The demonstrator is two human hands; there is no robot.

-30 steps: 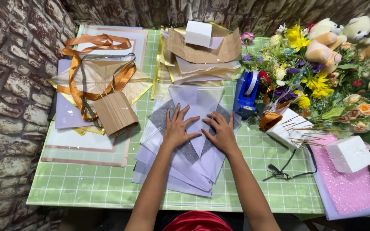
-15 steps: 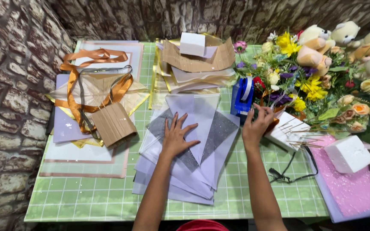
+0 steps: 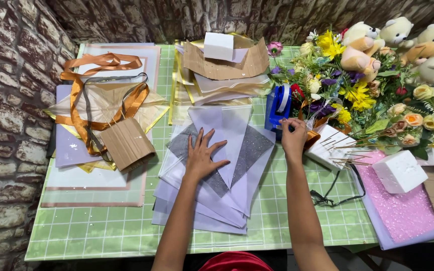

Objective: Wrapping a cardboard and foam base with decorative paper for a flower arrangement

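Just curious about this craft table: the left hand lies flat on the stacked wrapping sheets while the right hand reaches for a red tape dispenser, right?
Not quite: the tape dispenser is blue, not red. The head view shows the left hand flat on the stacked wrapping sheets and the right hand at the dispenser.

The bench [image 3: 101, 231] wears a pale green cloth with a white grid. On it lies a fan of lilac and white sheets [image 3: 212, 200], one grey and glittery [image 3: 249, 150]. The tape dispenser [image 3: 279, 106] is bright blue. Orange ribbon [image 3: 96, 62] loops over cream and gold papers, beside a ribbed brown cardboard piece [image 3: 126, 144]. The flowers [image 3: 350, 95] are yellow, purple, red and peach; the teddy bears [image 3: 423, 42] cream and tan. A pink sparkly sheet [image 3: 408, 211] carries a white foam block [image 3: 399, 171]. The wall [image 3: 6, 125] is mottled grey-brown stone.
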